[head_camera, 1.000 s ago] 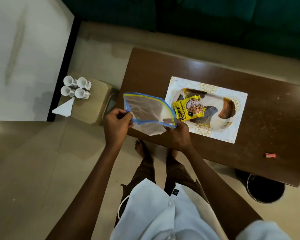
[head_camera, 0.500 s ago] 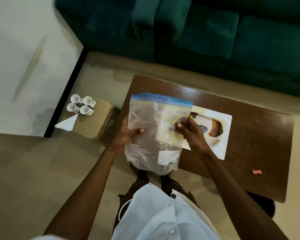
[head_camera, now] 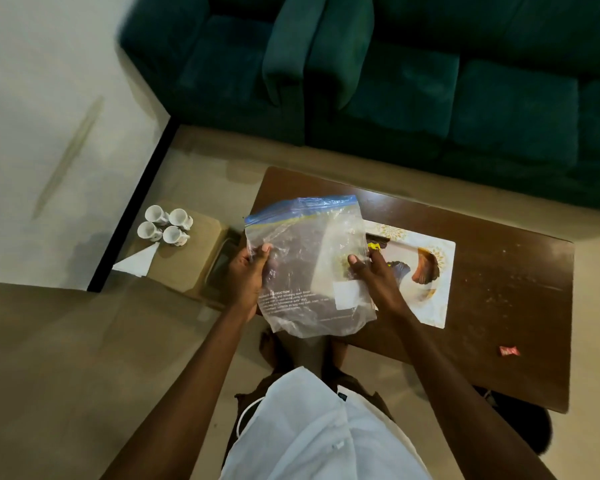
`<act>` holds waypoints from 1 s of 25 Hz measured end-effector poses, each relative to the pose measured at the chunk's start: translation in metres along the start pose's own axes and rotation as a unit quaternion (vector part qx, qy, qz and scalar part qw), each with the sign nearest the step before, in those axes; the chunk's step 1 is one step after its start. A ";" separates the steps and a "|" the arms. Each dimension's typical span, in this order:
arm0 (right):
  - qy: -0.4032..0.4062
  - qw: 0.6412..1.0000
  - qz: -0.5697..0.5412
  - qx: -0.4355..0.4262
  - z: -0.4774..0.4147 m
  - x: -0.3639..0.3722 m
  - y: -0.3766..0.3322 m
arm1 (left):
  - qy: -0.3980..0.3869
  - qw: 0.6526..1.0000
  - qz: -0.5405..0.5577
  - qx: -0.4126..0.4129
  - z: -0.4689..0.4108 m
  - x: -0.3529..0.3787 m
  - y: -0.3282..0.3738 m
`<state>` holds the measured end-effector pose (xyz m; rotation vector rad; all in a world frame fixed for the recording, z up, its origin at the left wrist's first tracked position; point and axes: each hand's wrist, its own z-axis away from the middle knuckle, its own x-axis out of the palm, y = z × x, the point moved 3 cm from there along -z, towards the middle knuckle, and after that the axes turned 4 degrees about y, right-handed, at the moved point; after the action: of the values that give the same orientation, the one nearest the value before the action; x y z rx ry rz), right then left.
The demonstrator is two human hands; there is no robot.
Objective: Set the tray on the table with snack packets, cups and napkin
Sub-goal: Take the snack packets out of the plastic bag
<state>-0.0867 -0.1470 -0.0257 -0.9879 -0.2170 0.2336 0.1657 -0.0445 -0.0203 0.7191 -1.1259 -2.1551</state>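
Note:
I hold a clear zip bag (head_camera: pixel 309 268) with a blue top strip upright over the near left part of the dark wooden table (head_camera: pixel 499 271). My left hand (head_camera: pixel 245 275) grips its left edge and my right hand (head_camera: pixel 374 271) pinches its right side. Behind the bag lies a white patterned tray (head_camera: pixel 430 289), partly hidden. A sliver of a yellow snack packet (head_camera: pixel 374 245) shows beside my right fingers. Several white cups (head_camera: pixel 167 225) and a folded white napkin (head_camera: pixel 136 263) sit on a low tan stool (head_camera: pixel 187 268) to the left.
A small red wrapper (head_camera: pixel 509 350) lies near the table's front right. A green sofa (head_camera: pixel 430 81) runs behind the table. A white wall with a black edge (head_camera: pixel 129 216) stands at the left. A dark bin (head_camera: pixel 520 420) sits under the table's near right corner.
The bag has gone from lying flat and low to being held upright, now covering the left part of the tray and most of the yellow packet. The view has tilted up toward the sofa.

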 end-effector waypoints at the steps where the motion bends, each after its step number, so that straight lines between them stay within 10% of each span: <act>1: 0.003 1.000 0.008 0.001 0.002 -0.001 0.005 | -0.004 1.000 -0.013 0.003 0.000 0.001 0.001; 9: 0.140 0.989 -0.001 -0.051 -0.011 -0.021 -0.006 | -0.088 0.993 -0.075 0.029 0.005 0.008 -0.001; 20: 0.041 0.976 0.159 -0.141 -0.012 -0.056 -0.066 | -0.137 0.954 -0.218 0.151 0.002 0.050 0.052; 25: 0.040 0.963 0.223 -0.147 -0.008 -0.075 -0.082 | -0.260 0.965 0.041 -0.008 0.011 0.068 0.056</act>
<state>-0.1479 -0.2187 0.0341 -1.3355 0.0517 0.5844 0.1263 -0.1137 0.0200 0.0833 -1.3630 -2.3434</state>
